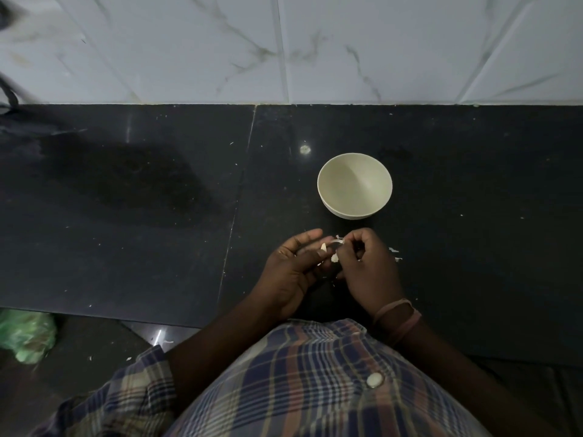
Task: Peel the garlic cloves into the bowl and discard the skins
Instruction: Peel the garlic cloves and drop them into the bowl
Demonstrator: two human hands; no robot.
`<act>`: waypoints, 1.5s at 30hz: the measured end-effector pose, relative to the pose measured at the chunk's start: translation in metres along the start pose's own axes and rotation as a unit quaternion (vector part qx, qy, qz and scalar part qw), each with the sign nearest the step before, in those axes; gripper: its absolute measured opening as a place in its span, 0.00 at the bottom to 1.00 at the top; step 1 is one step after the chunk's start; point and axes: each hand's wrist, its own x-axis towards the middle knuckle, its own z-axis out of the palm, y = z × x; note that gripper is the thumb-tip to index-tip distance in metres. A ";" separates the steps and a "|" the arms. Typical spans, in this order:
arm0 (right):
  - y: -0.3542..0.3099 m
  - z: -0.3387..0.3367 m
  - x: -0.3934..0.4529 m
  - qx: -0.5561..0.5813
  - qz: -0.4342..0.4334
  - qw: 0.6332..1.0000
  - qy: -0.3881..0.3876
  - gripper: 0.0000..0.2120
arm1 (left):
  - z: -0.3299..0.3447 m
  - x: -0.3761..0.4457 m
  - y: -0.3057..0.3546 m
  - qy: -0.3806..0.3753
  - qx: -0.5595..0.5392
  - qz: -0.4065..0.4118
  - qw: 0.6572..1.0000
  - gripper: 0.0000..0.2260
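Observation:
A small cream bowl [355, 186] stands on the black counter [157, 216], just beyond my hands; its inside looks bare. My left hand [293, 272] holds a pale garlic clove [324, 246] at its fingertips. Close against it on the right, my right hand [367, 266] has curled fingers that pinch a white strip of skin [338, 239] coming off the clove. A few loose skin bits [396, 254] lie on the counter to the right of my right hand.
A marble-patterned tiled wall [284, 48] rises behind the counter. Below the counter's front edge at the lower left lies a green plastic bag [26, 337] on the floor. Small white flecks dot the counter. My checked shirt fills the bottom of the view.

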 end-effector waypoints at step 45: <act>-0.014 0.004 0.002 0.049 -0.017 0.997 -0.063 0.04 | -0.007 -0.002 0.010 0.052 0.277 0.189 0.941 0.10</act>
